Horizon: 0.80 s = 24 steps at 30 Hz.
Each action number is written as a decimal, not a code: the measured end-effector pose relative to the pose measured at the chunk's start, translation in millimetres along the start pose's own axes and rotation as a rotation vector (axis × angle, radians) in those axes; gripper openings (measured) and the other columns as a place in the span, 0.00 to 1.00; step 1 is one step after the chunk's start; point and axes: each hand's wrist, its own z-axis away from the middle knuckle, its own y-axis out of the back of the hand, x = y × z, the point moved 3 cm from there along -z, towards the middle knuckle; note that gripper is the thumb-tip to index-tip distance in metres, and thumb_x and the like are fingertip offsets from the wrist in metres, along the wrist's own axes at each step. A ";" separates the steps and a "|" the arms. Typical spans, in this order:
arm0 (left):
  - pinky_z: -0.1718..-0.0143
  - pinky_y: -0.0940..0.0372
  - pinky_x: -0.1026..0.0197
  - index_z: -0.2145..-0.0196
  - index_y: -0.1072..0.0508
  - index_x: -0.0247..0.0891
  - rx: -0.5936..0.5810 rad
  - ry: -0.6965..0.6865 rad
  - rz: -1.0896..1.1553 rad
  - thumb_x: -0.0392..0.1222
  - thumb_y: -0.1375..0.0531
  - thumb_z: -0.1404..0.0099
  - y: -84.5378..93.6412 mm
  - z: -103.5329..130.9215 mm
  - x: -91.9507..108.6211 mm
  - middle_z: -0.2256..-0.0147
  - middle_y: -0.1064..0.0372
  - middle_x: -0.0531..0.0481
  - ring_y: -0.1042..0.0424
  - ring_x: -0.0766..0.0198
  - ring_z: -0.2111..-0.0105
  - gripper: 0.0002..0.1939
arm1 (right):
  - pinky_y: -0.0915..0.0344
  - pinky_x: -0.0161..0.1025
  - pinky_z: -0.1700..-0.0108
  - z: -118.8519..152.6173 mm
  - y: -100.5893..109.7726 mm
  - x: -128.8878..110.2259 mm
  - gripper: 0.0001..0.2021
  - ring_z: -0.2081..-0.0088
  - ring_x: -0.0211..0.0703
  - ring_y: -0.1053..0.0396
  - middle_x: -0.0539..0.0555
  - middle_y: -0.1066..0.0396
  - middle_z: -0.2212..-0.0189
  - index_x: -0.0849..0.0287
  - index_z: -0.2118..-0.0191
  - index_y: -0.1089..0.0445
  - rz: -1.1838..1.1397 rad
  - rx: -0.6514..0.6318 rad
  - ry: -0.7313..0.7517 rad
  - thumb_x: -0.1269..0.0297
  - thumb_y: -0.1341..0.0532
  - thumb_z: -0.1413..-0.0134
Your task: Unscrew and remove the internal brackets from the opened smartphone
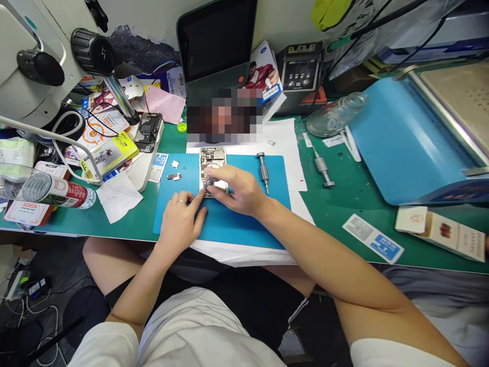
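The opened phone [213, 156] lay on the middle of the blue mat [244, 224], near its far edge. Above the mat, the right hand [239, 191] pinched a largely hidden screwdriver [210, 181] over the phone. On the mat's left part, the left hand [182, 216] had its index fingertip at the phone's near corner, other fingers bent, thumb apart; a second screwdriver [263, 171] lay on the mat's right part

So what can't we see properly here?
All in the head view:
- Tip of the tool: hidden by the right hand.
- Part of the open phone: behind that hand.
- Tiny piece on the blue mat: too small.
- Patch beyond the phone: blurred into squares.
- White machine: cut off by the left edge.
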 end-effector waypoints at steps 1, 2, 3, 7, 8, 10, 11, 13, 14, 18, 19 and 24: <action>0.60 0.36 0.54 0.38 0.29 0.39 -0.001 0.001 0.002 0.46 0.47 0.23 -0.1 0.0 -0.1 0.58 0.32 0.42 0.32 0.53 0.59 0.21 | 0.22 0.42 0.58 -0.4 0.3 -0.5 0.26 0.60 0.44 0.22 0.53 0.21 0.57 0.49 0.32 0.43 -0.015 -0.006 -0.003 0.68 0.41 0.33; 0.59 0.36 0.54 0.37 0.29 0.39 -0.004 0.001 0.005 0.46 0.46 0.23 -0.3 0.0 -0.2 0.58 0.32 0.42 0.32 0.53 0.59 0.21 | 0.22 0.43 0.56 -0.7 0.5 -0.9 0.26 0.59 0.44 0.21 0.54 0.21 0.57 0.49 0.32 0.43 -0.031 -0.011 -0.007 0.69 0.42 0.33; 0.59 0.36 0.54 0.37 0.29 0.39 -0.007 0.001 0.006 0.46 0.46 0.23 -0.5 0.0 -0.3 0.57 0.32 0.42 0.32 0.53 0.59 0.21 | 0.22 0.43 0.55 -1.1 0.6 -1.3 0.27 0.58 0.44 0.21 0.54 0.21 0.57 0.49 0.32 0.43 -0.045 -0.016 -0.010 0.70 0.42 0.33; 0.58 0.36 0.53 0.37 0.30 0.39 -0.018 0.001 0.012 0.46 0.47 0.23 -1.0 0.2 -0.9 0.57 0.32 0.42 0.33 0.53 0.59 0.22 | 0.23 0.42 0.58 -1.2 0.9 -1.2 0.27 0.61 0.43 0.22 0.52 0.21 0.59 0.49 0.32 0.42 -0.042 -0.003 0.014 0.69 0.39 0.34; 0.58 0.35 0.52 0.37 0.30 0.39 -0.017 0.001 0.018 0.46 0.47 0.23 -0.9 0.2 -1.0 0.57 0.32 0.42 0.33 0.53 0.59 0.21 | 0.24 0.42 0.58 -1.0 0.9 -0.7 0.28 0.62 0.44 0.23 0.52 0.21 0.60 0.48 0.33 0.42 -0.034 0.005 0.020 0.68 0.38 0.34; 0.58 0.35 0.52 0.37 0.30 0.39 -0.011 0.003 0.030 0.46 0.47 0.23 -0.5 0.3 -1.1 0.57 0.32 0.42 0.33 0.53 0.59 0.21 | 0.24 0.43 0.58 -0.5 1.2 0.5 0.27 0.62 0.44 0.23 0.52 0.21 0.59 0.47 0.33 0.41 -0.027 0.017 0.014 0.66 0.37 0.34; 0.58 0.35 0.52 0.37 0.31 0.38 -0.009 0.004 0.033 0.47 0.47 0.23 -0.3 0.3 -1.1 0.57 0.31 0.42 0.33 0.53 0.59 0.21 | 0.24 0.44 0.57 -0.3 1.4 1.1 0.27 0.61 0.45 0.23 0.52 0.20 0.58 0.47 0.33 0.41 -0.031 0.019 0.004 0.65 0.37 0.34; 0.57 0.35 0.52 0.37 0.31 0.38 -0.006 0.009 0.034 0.46 0.47 0.23 0.0 0.3 -1.2 0.57 0.31 0.41 0.32 0.52 0.58 0.21 | 0.24 0.45 0.55 -0.4 1.9 1.5 0.26 0.59 0.46 0.22 0.53 0.20 0.57 0.47 0.33 0.41 -0.043 0.020 -0.013 0.66 0.39 0.33; 0.57 0.35 0.52 0.37 0.32 0.38 -0.006 0.010 0.035 0.46 0.47 0.23 0.0 0.3 -1.2 0.56 0.31 0.41 0.32 0.52 0.58 0.21 | 0.24 0.45 0.55 -0.7 2.2 1.4 0.26 0.58 0.46 0.22 0.53 0.20 0.57 0.47 0.32 0.41 -0.048 0.019 -0.015 0.67 0.40 0.32; 0.57 0.34 0.52 0.37 0.32 0.38 0.001 0.011 0.041 0.46 0.47 0.23 -0.2 0.5 -1.5 0.56 0.31 0.41 0.32 0.52 0.58 0.21 | 0.24 0.44 0.57 -2.5 3.8 -0.7 0.27 0.60 0.45 0.21 0.52 0.19 0.58 0.44 0.32 0.41 -0.016 0.007 0.022 0.68 0.39 0.33; 0.57 0.35 0.52 0.37 0.32 0.38 0.003 0.010 0.041 0.46 0.47 0.23 -0.3 0.5 -1.5 0.56 0.31 0.41 0.32 0.52 0.58 0.21 | 0.24 0.44 0.58 -3.1 4.2 -1.0 0.27 0.59 0.46 0.21 0.52 0.19 0.58 0.44 0.32 0.40 0.003 0.007 0.029 0.68 0.39 0.33; 0.57 0.35 0.52 0.38 0.31 0.37 0.003 0.007 0.045 0.46 0.46 0.23 -0.1 0.6 -1.6 0.56 0.30 0.41 0.32 0.52 0.58 0.21 | 0.23 0.47 0.58 -5.6 5.4 -2.3 0.28 0.59 0.47 0.21 0.53 0.19 0.56 0.46 0.32 0.41 0.036 0.018 0.036 0.69 0.38 0.34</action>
